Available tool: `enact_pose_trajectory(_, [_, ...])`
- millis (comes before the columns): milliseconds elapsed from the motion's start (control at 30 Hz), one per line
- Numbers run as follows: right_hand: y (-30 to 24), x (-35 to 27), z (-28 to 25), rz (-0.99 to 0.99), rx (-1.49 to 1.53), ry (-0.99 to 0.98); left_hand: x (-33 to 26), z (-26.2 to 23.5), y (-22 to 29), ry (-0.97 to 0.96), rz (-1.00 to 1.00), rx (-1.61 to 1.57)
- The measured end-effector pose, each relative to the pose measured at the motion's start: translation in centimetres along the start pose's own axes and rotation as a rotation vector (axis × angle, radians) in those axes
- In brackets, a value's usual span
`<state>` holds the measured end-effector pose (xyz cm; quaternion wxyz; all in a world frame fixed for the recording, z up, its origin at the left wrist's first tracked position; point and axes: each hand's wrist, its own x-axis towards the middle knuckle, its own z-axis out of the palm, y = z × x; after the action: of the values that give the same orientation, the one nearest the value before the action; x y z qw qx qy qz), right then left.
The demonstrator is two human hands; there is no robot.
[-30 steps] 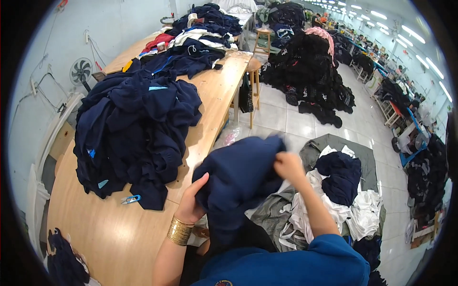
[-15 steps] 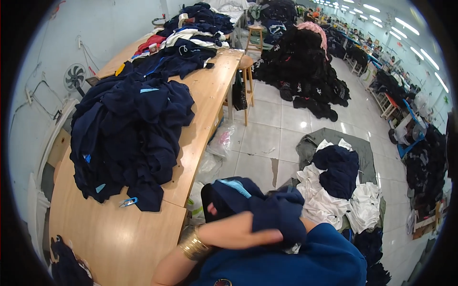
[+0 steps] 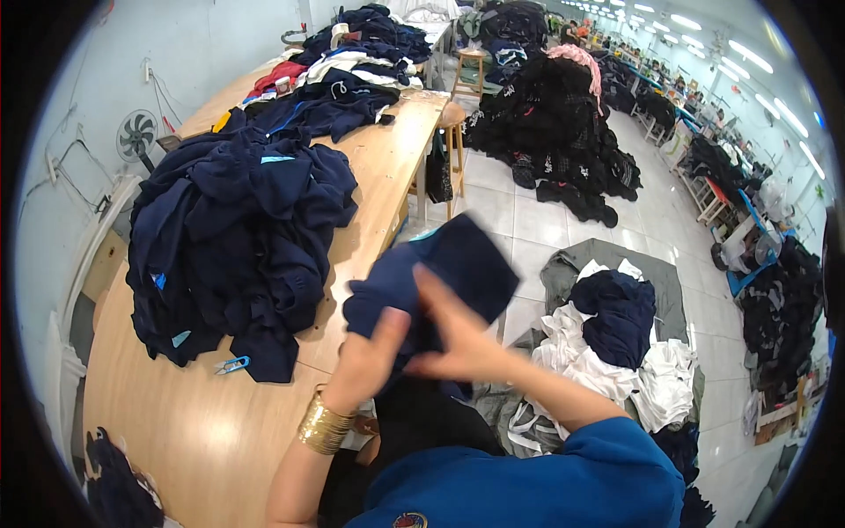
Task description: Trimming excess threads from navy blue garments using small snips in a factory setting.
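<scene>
At the centre of the frame is a navy garment [image 3: 471, 260], its edges blurred. The left hand [image 3: 363, 363] holds its lower left edge, thumb on top; the right hand [image 3: 462, 341] lies against it, thumb and fingers spread, whether gripping I cannot tell. At left, blue snips [image 3: 232, 365] lie beside a navy pile [image 3: 233, 233] on the table [image 3: 220, 449].

The navy garment [image 3: 471, 268] partly hides the blurred hands [image 3: 459, 341], and the lower edge crops the blue shirt [image 3: 537, 488].
</scene>
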<state>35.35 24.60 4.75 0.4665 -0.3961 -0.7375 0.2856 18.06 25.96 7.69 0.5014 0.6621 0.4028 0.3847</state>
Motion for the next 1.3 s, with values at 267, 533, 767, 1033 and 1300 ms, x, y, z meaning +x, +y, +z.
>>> enact_pose_trajectory(267, [-3.2,5.7,-3.8,0.025,-0.068,0.289,1.7,-4.3,1.7,-0.113,0.341,0.936])
enact_pose_trajectory(533, [-2.8,14.7,-13.9,0.039,-0.597,0.306,-6.7,-8.6,0.3,-0.596,0.288,0.983])
enact_pose_trajectory(767, [-3.1,18.1,-12.7,0.352,-0.247,-0.132,-13.0,-20.4,6.8,0.112,0.116,0.207])
enact_pose_trajectory(1033, [-7.9,20.9,-5.8,0.502,0.069,-0.265,-20.5,-24.1,4.1,0.509,-0.08,-0.29])
enact_pose_trajectory(1300, [-9.7,23.0,-0.3,0.456,0.169,-0.616,-25.4,-24.7,4.4,0.703,-0.071,-0.27])
